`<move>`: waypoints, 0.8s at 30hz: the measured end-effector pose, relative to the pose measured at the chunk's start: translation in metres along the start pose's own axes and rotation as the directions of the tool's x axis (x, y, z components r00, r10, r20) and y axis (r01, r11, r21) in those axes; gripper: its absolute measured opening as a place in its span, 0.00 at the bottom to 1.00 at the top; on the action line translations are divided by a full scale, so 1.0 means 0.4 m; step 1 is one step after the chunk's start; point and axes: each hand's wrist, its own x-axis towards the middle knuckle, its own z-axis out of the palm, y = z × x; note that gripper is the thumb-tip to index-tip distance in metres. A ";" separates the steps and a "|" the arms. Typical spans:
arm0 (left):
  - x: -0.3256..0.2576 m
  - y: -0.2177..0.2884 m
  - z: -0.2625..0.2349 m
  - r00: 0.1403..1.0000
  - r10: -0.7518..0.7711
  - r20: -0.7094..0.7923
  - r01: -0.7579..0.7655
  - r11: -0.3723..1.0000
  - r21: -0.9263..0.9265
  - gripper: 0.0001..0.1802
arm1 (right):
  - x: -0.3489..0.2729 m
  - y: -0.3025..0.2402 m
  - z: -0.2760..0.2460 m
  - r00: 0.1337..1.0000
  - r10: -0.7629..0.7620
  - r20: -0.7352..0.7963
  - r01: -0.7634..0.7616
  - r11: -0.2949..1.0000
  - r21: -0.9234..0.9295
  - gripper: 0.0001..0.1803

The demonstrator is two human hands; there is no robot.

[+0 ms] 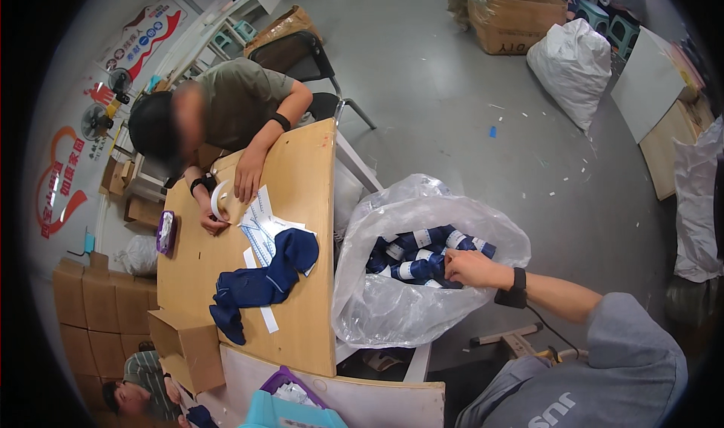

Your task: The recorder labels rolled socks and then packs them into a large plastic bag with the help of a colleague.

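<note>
My right hand (475,268) reaches in from the lower right, with a black band (513,289) on the wrist. Its fingers are curled down and closed on a rolled navy cloth bundle (433,267) wrapped with a white paper band; the fingertips are partly hidden. Several similar navy rolls lie jumbled around it inside a large clear plastic bag (400,315). The bag stands open-mouthed against the table's right edge. My left hand is out of view.
At the wooden table (317,194), a co-worker's hands (249,177) are beside a white tape roll (219,200), printed papers (264,228) and navy cloth (264,277). A cardboard box (187,349) and blue bin (290,411) stand near. A white sack (575,70) lies behind.
</note>
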 end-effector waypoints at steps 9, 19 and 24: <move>-0.036 0.054 -0.089 0.989 -0.119 -0.091 0.116 0.992 -0.041 0.19 | -0.010 -0.062 -0.051 0.842 -0.260 -0.472 0.251 0.964 -0.083 0.06; -0.220 -0.085 -0.213 0.931 -0.329 -0.160 0.297 0.935 -0.194 0.22 | -0.080 -0.719 0.015 0.673 -0.663 -0.328 0.735 0.551 0.396 0.07; -0.424 -0.278 -0.286 0.765 -0.639 0.079 0.619 0.697 -0.361 0.19 | 0.011 -0.839 0.261 0.749 -0.641 -0.167 0.627 0.604 0.493 0.10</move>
